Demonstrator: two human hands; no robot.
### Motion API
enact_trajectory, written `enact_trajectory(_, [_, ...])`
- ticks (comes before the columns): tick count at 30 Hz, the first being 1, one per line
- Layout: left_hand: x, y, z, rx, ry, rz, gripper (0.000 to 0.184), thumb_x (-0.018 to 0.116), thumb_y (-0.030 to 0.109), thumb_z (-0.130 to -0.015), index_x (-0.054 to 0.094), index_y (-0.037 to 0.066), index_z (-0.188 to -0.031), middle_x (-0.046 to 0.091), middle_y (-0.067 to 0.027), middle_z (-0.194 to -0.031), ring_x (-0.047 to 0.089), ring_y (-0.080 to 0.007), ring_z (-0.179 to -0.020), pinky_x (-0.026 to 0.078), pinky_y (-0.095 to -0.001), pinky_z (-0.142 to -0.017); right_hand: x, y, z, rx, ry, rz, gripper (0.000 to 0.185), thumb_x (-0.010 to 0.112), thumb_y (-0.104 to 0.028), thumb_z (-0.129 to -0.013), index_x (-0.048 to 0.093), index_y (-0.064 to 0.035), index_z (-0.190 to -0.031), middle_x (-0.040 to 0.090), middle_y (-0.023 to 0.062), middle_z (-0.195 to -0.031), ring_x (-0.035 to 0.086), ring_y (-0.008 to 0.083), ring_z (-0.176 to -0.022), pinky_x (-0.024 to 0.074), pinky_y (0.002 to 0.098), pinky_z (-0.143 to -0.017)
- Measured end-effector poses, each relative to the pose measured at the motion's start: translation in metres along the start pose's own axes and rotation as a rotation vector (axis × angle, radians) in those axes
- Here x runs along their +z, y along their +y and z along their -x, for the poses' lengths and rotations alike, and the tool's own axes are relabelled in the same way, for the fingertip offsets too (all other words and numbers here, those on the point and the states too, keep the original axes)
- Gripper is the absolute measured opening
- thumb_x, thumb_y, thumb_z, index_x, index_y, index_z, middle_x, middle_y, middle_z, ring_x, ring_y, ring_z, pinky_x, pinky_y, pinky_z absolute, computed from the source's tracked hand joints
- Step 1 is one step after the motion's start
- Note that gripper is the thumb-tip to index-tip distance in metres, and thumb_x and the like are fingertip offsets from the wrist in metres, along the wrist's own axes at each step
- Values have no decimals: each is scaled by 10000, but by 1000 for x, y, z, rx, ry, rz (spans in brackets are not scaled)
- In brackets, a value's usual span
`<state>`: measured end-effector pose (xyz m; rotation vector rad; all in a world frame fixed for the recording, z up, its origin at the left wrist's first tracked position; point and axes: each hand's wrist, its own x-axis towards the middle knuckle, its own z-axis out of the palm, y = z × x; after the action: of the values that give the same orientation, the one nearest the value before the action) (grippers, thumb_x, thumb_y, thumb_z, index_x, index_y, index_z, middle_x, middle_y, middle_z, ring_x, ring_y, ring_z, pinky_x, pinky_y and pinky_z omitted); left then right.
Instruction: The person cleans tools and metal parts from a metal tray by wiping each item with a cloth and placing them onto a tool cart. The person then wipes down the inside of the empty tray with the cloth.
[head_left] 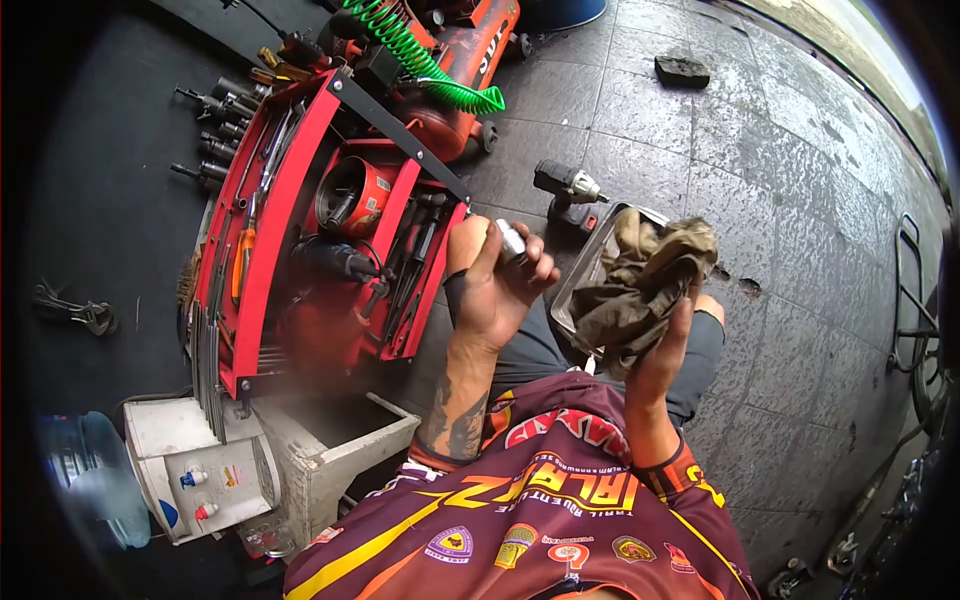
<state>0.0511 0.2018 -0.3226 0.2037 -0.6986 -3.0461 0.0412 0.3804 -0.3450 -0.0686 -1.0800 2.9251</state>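
Silver cylinder (511,241) in the left hand (503,297), brown rag (635,290) in the right hand (662,345).
Thumb and curled fingers pinch the cylinder; the rag hides how tightly the right grips. A steady pinch and cleaner folds serve best (I'd judge). The maroon jersey (545,512) seems to read "TRAIL ADVENTURE".

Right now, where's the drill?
In the head view, the drill is on the floor in the upper middle, just beyond the metal tray, between the red tank and the brown cloth in the right hand.
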Motion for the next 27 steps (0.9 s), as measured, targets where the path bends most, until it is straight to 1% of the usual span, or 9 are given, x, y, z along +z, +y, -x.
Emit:
enact_trajectory(2, [-3, -3, 7, 43, -5, -359, 172, 569, 222, -903, 522, 112, -1027, 527, -25, -820, 497, -118, -646, 421, -276, -622, 0, -5, -2, 22, -16, -56, 583, 369, -240, -951, 113, -70, -1447, 295, 154, -1401, 410, 256, -1223, 317, 369, -1030])
enact_trajectory(5, [-6, -14, 10, 43, 170, -907, 165, 586, 133, -874, 519, 102, -1021, 554, -33, -859, 520, -124, -640, 434, -267, -619, 13, -14, 4, -94, -185, 227, 543, 324, -272, -975, 139, -64, -1442, 397, 154, -1332, 471, 242, -1163, 386, 351, -980])
enact_trajectory(9, [-59, -61, 13, 137, -127, -1119, 289, 529, 172, -849, 535, 22, -1096, 588, -131, -1072, 598, -238, -922, 477, -358, -786, 36, 0, -27, -404, -733, 1005, 404, 588, -74, -828, 489, -42, -1219, 543, 190, -1056, 563, 320, -925, 466, 353, -786])
enact_trajectory(11, [-34, -49, 15, 530, -547, -2295, 386, 560, 123, -732, 546, 0, -1097, 579, -177, -1066, 580, -284, -959, 465, -381, -779, 30, 18, -27, -144, -653, 854, 295, 622, -88, -808, 569, -37, -1094, 604, 157, -957, 595, 322, -894, 466, 342, -777])
enact_trajectory(12, [-37, -51, 12, 561, -527, -2309, 386, 560, 123, -732, 546, 0, -1097, 579, -177, -1066, 580, -284, -959, 465, -381, -779, 26, 19, -28, -149, -687, 954, 287, 580, -76, -842, 556, -14, -1121, 629, 144, -997, 617, 210, -875, 465, 299, -796])
enact_trajectory(16, [-41, -56, 26, -45, -299, -1780, 356, 646, 102, -677, 536, 14, -1004, 595, -158, -789, 607, -293, -748, 456, -378, -626, 8, 34, -21, 87, -440, 866, 322, 536, -211, -909, 536, -8, -1159, 596, 199, -1104, 588, 267, -998, 445, 331, -849])
enact_trajectory(20, [-1, -48, 49, 101, -603, -1709, 303, 694, 148, -722, 501, 30, -923, 576, -122, -676, 602, -229, -648, 442, -349, -579, -49, 58, -51, 23, 79, 847, 513, 443, -338, -961, 444, 86, -1251, 471, 191, -1266, 471, 245, -1133, 353, 335, -964])
enact_trajectory(23, [31, 19, 36, 37, -293, -1277, 268, 630, 266, -862, 483, 46, -902, 538, -10, -693, 495, -76, -631, 416, -280, -572, -96, 53, -63, 42, 83, 693, 524, 413, -341, -969, 416, 95, -1260, 459, 195, -1266, 460, 254, -1118, 342, 343, -974])
enact_trajectory(27, [58, 151, 2, 367, -118, -1011, 302, 438, 381, -934, 418, 82, -968, 504, -9, -760, 526, -83, -633, 451, -220, -538, -106, 54, -62, 32, 90, 714, 523, 379, -340, -976, 396, 95, -1266, 468, 190, -1236, 472, 244, -1086, 375, 342, -935])
